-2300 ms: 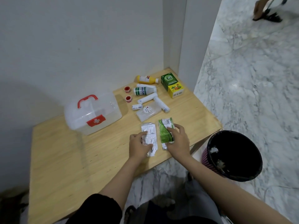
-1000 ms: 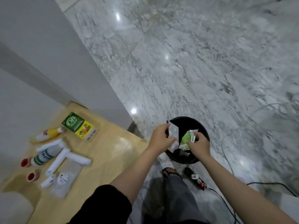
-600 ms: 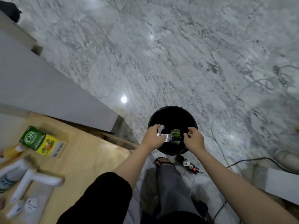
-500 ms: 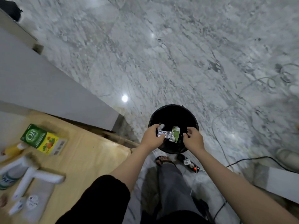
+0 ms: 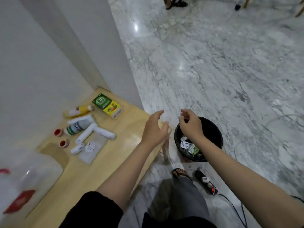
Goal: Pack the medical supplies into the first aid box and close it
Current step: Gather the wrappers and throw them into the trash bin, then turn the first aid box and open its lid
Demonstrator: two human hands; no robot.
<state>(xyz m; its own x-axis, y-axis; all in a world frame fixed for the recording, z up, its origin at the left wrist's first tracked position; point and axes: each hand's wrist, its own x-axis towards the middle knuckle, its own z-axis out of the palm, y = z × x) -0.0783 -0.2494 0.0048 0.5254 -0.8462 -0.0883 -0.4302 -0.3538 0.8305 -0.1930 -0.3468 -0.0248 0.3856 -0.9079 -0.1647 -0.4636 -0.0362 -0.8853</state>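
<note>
The clear first aid box [image 5: 28,178] with a red cross label stands shut at the table's near left. Beyond it lie a green and yellow carton [image 5: 107,103], a yellow bottle [image 5: 77,111], a green-striped white bottle [image 5: 77,126], white rolls [image 5: 95,131], two red tape rolls [image 5: 60,137] and a flat clear pouch [image 5: 93,148]. My left hand [image 5: 154,129] hovers empty over the table's right corner, fingers apart. My right hand [image 5: 190,125] hangs empty over the black bin [image 5: 212,129], fingers loosely curled. Silver and green blister packs [image 5: 189,146] lie inside the bin.
The wooden table [image 5: 102,170] stands against a white wall and pillar. A black power strip [image 5: 206,181] with a cable lies on the marble floor near my sandalled foot [image 5: 180,172]. Another person's foot [image 5: 176,3] shows at the top edge.
Both hands carried the blister packs from the table to the bin and let them go. The packs now lie in the bin. My hands have lifted and the view swung back to the table.
</note>
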